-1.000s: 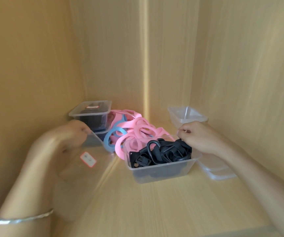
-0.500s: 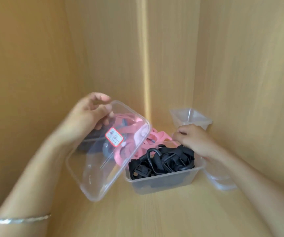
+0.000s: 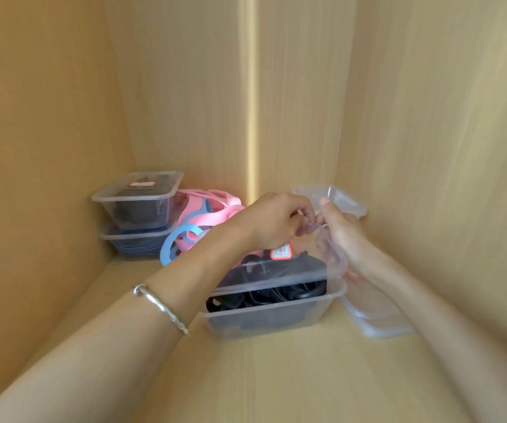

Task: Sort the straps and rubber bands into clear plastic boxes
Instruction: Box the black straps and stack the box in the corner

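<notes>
A clear plastic box full of black straps stands on the wooden shelf in front of me. Over it tilts a clear lid with a red-edged label. My left hand grips the lid's far edge from the left, and my right hand pinches it from the right, fingers showing through the plastic. Behind lies a pile of pink bands with a blue band in front.
Two closed clear boxes with dark contents are stacked in the back left corner. An empty clear box sits at the back right, and flat clear lids lie to the right. Wooden walls close in on three sides.
My left hand carried the labelled lid from the left side over the box of black straps. My right hand left the box rim and took hold of the lid.
</notes>
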### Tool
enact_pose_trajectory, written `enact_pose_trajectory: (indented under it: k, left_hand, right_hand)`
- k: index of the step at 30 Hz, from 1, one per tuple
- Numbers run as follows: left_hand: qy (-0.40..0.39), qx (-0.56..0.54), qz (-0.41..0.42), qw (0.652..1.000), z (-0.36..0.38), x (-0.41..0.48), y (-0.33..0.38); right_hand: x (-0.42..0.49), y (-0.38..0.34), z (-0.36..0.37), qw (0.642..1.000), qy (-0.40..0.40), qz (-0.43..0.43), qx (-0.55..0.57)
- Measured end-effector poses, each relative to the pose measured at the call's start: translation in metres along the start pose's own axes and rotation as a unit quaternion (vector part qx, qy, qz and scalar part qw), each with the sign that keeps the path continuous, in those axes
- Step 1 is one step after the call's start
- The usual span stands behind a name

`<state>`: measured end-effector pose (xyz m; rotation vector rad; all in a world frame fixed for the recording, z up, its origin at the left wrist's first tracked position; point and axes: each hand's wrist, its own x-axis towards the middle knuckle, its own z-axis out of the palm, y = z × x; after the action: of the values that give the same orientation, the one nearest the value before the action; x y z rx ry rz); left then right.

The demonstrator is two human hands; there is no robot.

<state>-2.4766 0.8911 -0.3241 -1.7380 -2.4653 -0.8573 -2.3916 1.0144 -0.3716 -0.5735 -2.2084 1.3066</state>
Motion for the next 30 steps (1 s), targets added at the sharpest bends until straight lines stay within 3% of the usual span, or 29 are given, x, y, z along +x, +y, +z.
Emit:
enact_pose_trajectory:
  k: [4,11,17,23,30]
  left_hand:
    - [-0.022,0.09,-0.006,0.996,0.003,0.001,0.007]
    - [0.06,0.141,-0.078,0.985,0.003,-0.02,0.0]
    - [-0.12,0.128,-0.102,0.979,-0.014,-0.075,0.006]
    - [-0.104,0.217,-0.115,0.964,0.006,-0.087,0.015]
    - [-0.149,0.191,-0.157,0.958,0.011,-0.089,0.015]
  right_hand:
    - [-0.005,-0.001,-0.009,0.996,-0.074,0.039,-0.019]
    - [-0.019,-0.008,-0.01,0.984,-0.161,-0.029,-0.07]
    - [-0.024,-0.014,-0.009,0.983,-0.151,-0.029,-0.104]
    - [-0.027,-0.013,-0.007,0.983,-0.149,-0.037,-0.099]
    - [-0.029,-0.01,-0.003,0.985,-0.13,-0.051,-0.104]
